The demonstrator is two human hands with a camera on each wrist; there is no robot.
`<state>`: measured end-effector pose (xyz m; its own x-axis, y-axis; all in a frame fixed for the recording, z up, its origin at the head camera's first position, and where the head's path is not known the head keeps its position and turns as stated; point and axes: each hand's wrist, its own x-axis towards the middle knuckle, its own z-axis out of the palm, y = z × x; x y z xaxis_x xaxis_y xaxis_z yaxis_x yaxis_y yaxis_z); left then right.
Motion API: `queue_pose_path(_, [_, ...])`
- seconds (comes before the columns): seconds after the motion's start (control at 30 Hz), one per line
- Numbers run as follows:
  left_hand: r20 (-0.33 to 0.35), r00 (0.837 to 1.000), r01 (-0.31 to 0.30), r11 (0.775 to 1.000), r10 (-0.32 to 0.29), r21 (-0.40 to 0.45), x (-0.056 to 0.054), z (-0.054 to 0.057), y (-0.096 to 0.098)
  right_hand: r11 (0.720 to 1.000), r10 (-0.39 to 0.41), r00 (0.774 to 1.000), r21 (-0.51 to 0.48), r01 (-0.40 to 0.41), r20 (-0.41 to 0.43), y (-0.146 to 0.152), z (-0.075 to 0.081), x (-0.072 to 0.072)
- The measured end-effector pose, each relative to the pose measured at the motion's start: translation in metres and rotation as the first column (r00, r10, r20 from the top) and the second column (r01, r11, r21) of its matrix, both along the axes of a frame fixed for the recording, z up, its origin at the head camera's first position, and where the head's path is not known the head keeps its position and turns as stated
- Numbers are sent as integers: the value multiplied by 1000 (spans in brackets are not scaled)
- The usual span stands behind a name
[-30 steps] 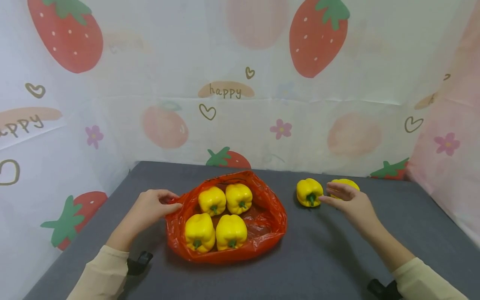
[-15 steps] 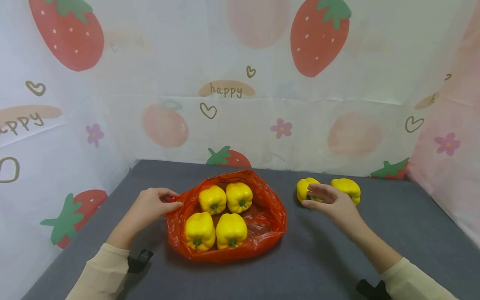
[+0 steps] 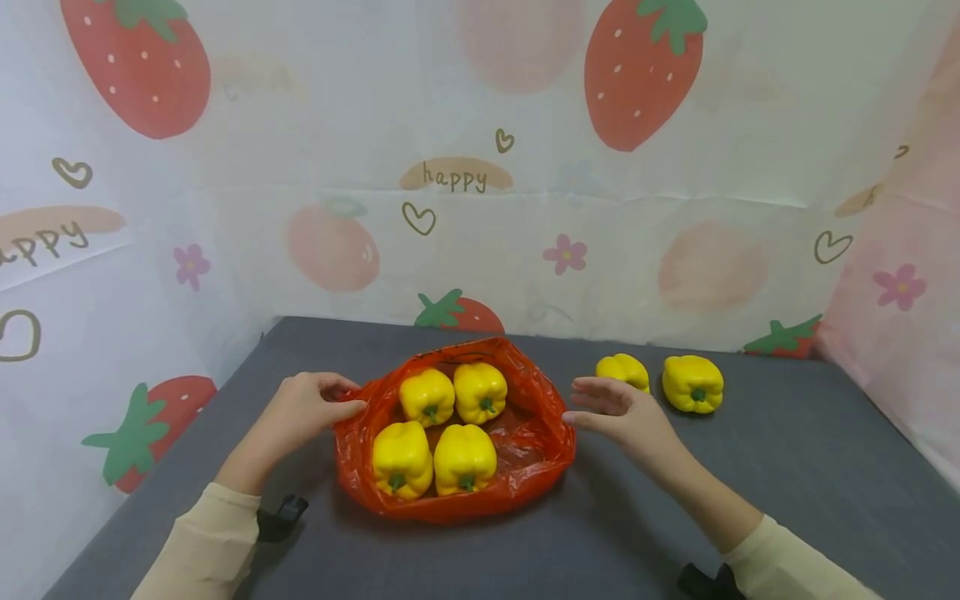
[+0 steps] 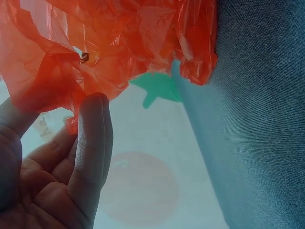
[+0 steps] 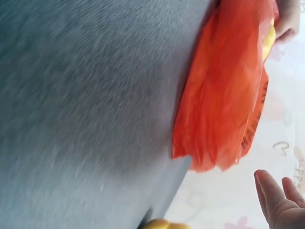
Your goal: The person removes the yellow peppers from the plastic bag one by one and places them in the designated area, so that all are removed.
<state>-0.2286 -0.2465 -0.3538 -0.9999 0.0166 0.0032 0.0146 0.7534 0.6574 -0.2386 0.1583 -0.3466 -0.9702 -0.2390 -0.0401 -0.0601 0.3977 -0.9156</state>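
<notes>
An opened red plastic bag [image 3: 525, 492] lies on the grey cloth with several yellow bell peppers [image 3: 465, 458] in it, stems facing me. My left hand [image 3: 300, 412] pinches the bag's left rim between thumb and fingers, and the left wrist view shows the bunched film [image 4: 71, 102] there. At the opposite rim, my right hand [image 3: 618, 417] has its fingers extended and holds nothing. A gap shows between that hand [image 5: 281, 202] and the bag [image 5: 224, 95] in the right wrist view.
Behind my right hand sits a yellow bell pepper [image 3: 622, 369], partly hidden by it. Another bell pepper [image 3: 693, 383] is farther right. A printed curtain [image 3: 480, 250] with strawberries encloses the back and sides of the grey cloth surface [image 3: 810, 467].
My right hand has travelled left, from the loose peppers to the bag's right rim, with nothing in it. My left hand stays on the left rim; the peppers keep their places.
</notes>
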Motion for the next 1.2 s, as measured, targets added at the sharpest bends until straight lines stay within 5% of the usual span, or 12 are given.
queue_pose_path(0.73, [-23,1000,12,1000,-12,-15,-1,-1,-1,983,78,990,-172,-57,116,-51,-18,11])
queue_pose_path(1.2, [-30,999,15,1000,-16,-23,0,-1,0,979,145,979,-162,-121,143,-73,-22,16])
